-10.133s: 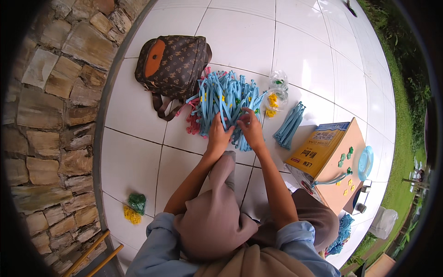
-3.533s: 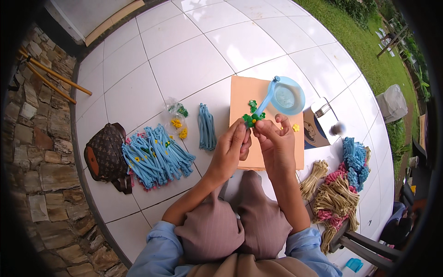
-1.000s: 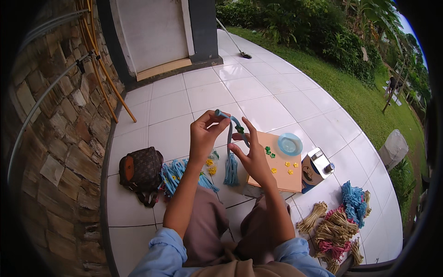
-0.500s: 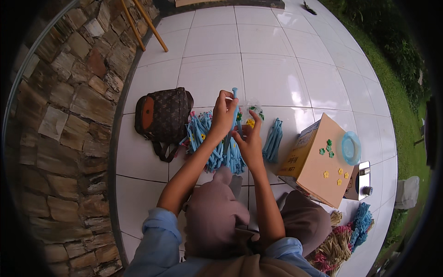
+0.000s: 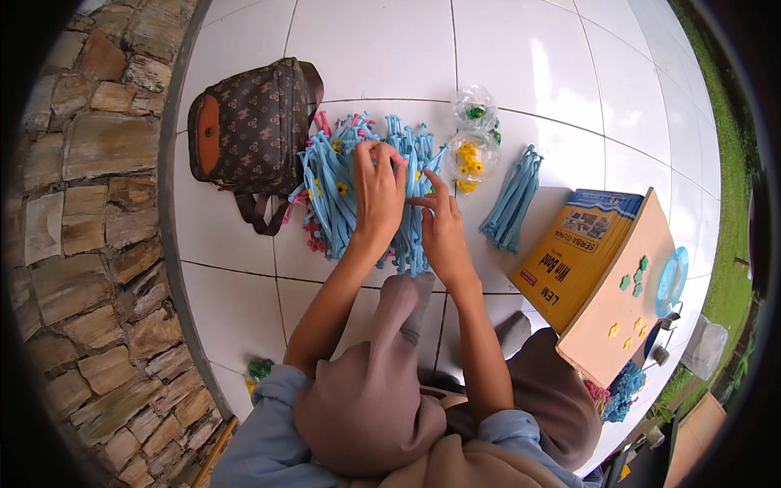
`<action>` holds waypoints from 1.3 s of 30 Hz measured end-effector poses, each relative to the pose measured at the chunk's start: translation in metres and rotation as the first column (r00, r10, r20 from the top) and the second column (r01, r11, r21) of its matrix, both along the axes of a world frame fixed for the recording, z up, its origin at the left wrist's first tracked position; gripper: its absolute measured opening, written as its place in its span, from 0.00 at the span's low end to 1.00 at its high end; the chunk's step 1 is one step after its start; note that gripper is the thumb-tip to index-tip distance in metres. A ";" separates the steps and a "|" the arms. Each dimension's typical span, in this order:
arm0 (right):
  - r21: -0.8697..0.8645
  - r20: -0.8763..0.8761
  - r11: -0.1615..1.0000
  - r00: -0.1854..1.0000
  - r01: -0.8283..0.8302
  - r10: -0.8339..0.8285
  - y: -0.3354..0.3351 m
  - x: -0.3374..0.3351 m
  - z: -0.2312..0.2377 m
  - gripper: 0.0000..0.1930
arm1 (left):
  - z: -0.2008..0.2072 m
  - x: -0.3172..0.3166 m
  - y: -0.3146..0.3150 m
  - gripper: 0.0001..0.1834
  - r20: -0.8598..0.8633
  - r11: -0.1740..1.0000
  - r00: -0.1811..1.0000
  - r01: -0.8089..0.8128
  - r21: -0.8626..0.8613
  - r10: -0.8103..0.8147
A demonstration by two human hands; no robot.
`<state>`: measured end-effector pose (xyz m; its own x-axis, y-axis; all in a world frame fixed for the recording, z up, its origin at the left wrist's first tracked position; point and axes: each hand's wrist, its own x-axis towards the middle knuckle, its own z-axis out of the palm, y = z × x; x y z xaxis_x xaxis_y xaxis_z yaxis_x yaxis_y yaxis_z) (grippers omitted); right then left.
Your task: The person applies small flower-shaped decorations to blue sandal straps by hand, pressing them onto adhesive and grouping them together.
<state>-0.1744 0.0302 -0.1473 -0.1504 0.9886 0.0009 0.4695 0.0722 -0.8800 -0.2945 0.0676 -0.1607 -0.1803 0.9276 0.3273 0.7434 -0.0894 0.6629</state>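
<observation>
Both hands are over a pile of light blue strips (image 5: pixel 325 207) with knobbed ends, some bearing small yellow flowers (image 5: pixel 342 189). My left hand (image 5: pixel 378 191) has its fingers bent down and closed at the pile's middle; what its fingertips hold blends into the blue strips below. To its right, my right hand (image 5: pixel 441 236) reaches in with the forefinger raised and the thumb pointing left, a gap between them. Pink strip ends (image 5: pixel 323 124) poke out along the pile's far and left edges. A separate bundle of blue strips (image 5: pixel 512 199) lies to the right.
A brown patterned backpack (image 5: pixel 252 122) stands left of the pile. Clear bags hold yellow flowers (image 5: pixel 469 161) and green pieces (image 5: pixel 476 112). At right, a yellow carton (image 5: pixel 569 264) adjoins a tan board (image 5: pixel 606 325) with loose flowers and a blue dish (image 5: pixel 672 282). A stone wall (image 5: pixel 106 211) borders the left.
My view has tilted down and closer. Both hands have lowered from holding up a blue strip to the pile; the right thumb and forefinger are now apart.
</observation>
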 end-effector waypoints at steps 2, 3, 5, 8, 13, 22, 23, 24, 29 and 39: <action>-0.120 -0.127 0.992 0.992 -0.029 0.014 0.011 0.023 0.008 0.20 | 0.004 0.004 0.002 0.10 0.127 0.999 0.992 0.015 -0.042 -0.010; -0.118 -0.117 0.992 0.991 0.044 -0.058 0.015 0.037 0.013 0.17 | 0.016 0.008 0.003 0.10 0.169 0.998 0.985 0.031 -0.062 -0.020; -0.072 -0.026 0.971 0.973 0.227 -0.230 0.022 0.064 0.026 0.15 | 0.035 0.019 0.010 0.10 0.341 0.975 0.932 0.175 -0.136 -0.119; -0.109 -0.186 0.884 0.864 0.455 -0.468 0.016 0.100 0.012 0.13 | 0.034 0.055 0.014 0.09 0.802 0.824 0.583 0.514 -0.238 -0.132; -0.342 -0.294 0.684 0.617 0.645 -0.729 -0.015 0.124 -0.072 0.15 | -0.042 0.127 0.010 0.08 0.765 0.632 0.604 0.686 -0.359 -0.221; -0.168 0.147 0.697 0.717 0.697 -0.682 -0.021 0.116 -0.095 0.26 | -0.111 0.153 -0.016 0.16 0.631 0.583 0.700 0.680 -0.444 -0.336; -0.185 0.076 0.675 0.695 0.714 -0.715 -0.018 0.116 -0.092 0.26 | -0.108 0.153 -0.013 0.15 0.654 0.585 0.684 0.688 -0.429 -0.325; -0.200 0.004 0.657 0.671 0.727 -0.741 -0.016 0.116 -0.086 0.26 | -0.104 0.153 -0.011 0.14 0.676 0.592 0.667 0.694 -0.410 -0.313; -0.119 -0.172 0.630 0.609 0.768 -0.774 -0.003 0.104 -0.031 0.26 | -0.065 0.159 -0.009 0.12 0.807 0.716 0.578 0.613 -0.332 -0.120; 0.075 -0.336 0.666 0.648 0.742 -0.684 -0.021 0.106 0.149 0.23 | 0.085 0.147 -0.028 0.15 0.619 0.902 0.675 0.410 0.137 -0.401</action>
